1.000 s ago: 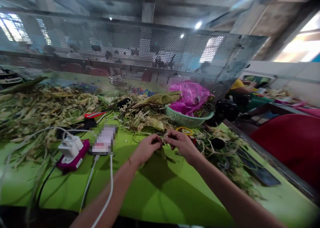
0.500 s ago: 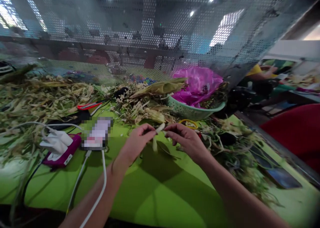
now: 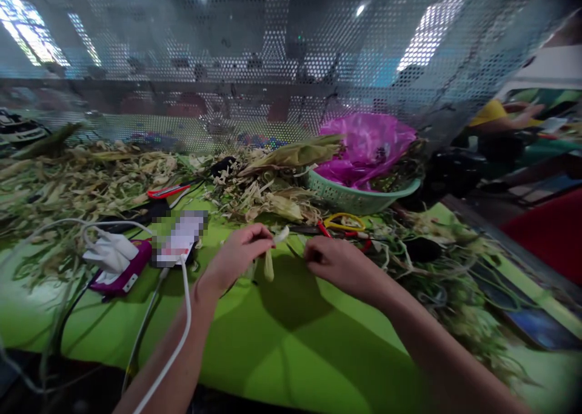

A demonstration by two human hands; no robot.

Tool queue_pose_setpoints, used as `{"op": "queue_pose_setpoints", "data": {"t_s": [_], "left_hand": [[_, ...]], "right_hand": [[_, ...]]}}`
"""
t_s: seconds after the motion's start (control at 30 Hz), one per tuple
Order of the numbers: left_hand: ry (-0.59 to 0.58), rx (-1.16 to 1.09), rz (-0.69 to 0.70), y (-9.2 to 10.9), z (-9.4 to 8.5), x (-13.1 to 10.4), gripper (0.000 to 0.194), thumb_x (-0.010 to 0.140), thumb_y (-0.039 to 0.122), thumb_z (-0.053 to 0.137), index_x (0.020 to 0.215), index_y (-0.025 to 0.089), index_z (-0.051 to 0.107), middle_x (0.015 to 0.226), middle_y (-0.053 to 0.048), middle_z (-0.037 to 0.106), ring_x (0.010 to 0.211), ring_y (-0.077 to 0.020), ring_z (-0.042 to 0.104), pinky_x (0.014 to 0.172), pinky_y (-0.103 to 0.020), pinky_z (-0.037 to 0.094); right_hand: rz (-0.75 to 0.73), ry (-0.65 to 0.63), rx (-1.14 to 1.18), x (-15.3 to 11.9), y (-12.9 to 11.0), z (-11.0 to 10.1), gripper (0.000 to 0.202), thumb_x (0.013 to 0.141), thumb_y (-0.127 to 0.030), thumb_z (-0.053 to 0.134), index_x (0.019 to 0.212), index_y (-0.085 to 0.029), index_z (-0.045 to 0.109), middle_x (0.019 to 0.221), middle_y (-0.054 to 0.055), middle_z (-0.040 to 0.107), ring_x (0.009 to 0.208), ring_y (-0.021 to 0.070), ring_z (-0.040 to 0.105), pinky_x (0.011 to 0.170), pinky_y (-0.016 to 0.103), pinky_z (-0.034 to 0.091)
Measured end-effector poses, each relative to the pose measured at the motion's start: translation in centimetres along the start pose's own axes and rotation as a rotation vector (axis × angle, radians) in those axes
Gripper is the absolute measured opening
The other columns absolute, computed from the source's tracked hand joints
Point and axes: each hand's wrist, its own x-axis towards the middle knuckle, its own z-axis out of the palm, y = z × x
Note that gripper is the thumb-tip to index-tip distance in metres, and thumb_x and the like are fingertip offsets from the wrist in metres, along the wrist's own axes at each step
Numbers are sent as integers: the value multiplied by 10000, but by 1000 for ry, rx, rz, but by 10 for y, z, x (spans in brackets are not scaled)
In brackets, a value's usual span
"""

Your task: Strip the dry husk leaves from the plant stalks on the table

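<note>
Over the green tabletop [image 3: 282, 359], my left hand [image 3: 239, 253] pinches a small pale piece of dried husk [image 3: 270, 265] between thumb and fingertips. One whitish end of it points up and right, while a yellowish end hangs below. My right hand [image 3: 334, 259] is a short way to the right, its fingers curled in. A thin dark strand [image 3: 294, 249] shows near its fingertips; whether those fingers grip it is hidden. Just beyond the right hand are a tool's red handles [image 3: 324, 228] and a yellow loop handle [image 3: 346, 221].
A phone [image 3: 182, 235] with cables and a magenta power strip [image 3: 122, 274] lie left. Husk piles [image 3: 91, 177] spread behind, with a red cutter [image 3: 168, 191]. A green basket [image 3: 359, 199] holds a purple bag [image 3: 364, 141] before a perforated metal panel [image 3: 227, 56]. Another person's arm [image 3: 513, 116] shows far right.
My hands have moved apart. The left one shifted slightly left with the husk piece; my right hand's fingers, stretched toward the piece before, have curled in. The view has shifted a little.
</note>
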Motion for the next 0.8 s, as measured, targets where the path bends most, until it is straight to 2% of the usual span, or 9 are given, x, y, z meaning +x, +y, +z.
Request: {"op": "queue_pose_setpoints", "data": {"t_s": [0.1,0.17,0.27,0.33,0.43,0.6,0.8], "left_hand": [[-197,184,15,-1,4,-1,204,786,362,580,815,183,673,766,-12,647,701,-152,544,638,-252,383],[-244,265,45,-2,6,-1,244,797,396,578,822,186,700,812,-34,680,742,-179,577,671,-273,406],[-138,214,87,-1,7,1,288,817,423,572,911,184,704,945,-63,699,877,-210,599,787,-303,434],[-66,103,82,-1,8,3,315,823,442,571,950,177,686,978,-67,694,915,-210,593,819,-306,439],[-33,-13,65,-2,10,3,300,814,430,595,922,160,669,902,-56,682,856,-186,584,790,-291,446],[-77,-92,66,-7,18,2,277,771,363,660,937,141,664,876,-65,669,822,-175,581,783,-287,448],[93,-178,23,-14,17,6,253,727,361,698,857,146,670,815,-51,671,763,-164,577,760,-291,439]], "right_hand": [[-3,62,212,0,5,-8,30,786,-202,558,768,-197,582,702,-12,586,663,137,522,600,242,347],[-8,84,362,0,7,-10,86,810,-280,581,801,-195,589,710,-15,575,672,136,514,607,239,361],[-14,95,505,0,5,-7,119,801,-300,605,799,-181,605,722,-7,580,682,136,512,615,238,376],[-18,100,503,0,-1,-3,84,789,-264,609,787,-179,616,718,-6,596,682,136,518,623,238,380],[-25,88,422,0,-11,4,24,765,-195,602,767,-183,623,699,-13,613,675,134,532,625,236,376],[-18,118,405,0,-17,11,52,767,-182,583,762,-175,635,705,-8,623,689,140,546,627,233,386],[-29,142,454,3,-14,13,93,803,-247,581,811,-182,648,759,8,641,730,159,561,670,259,417]]}}
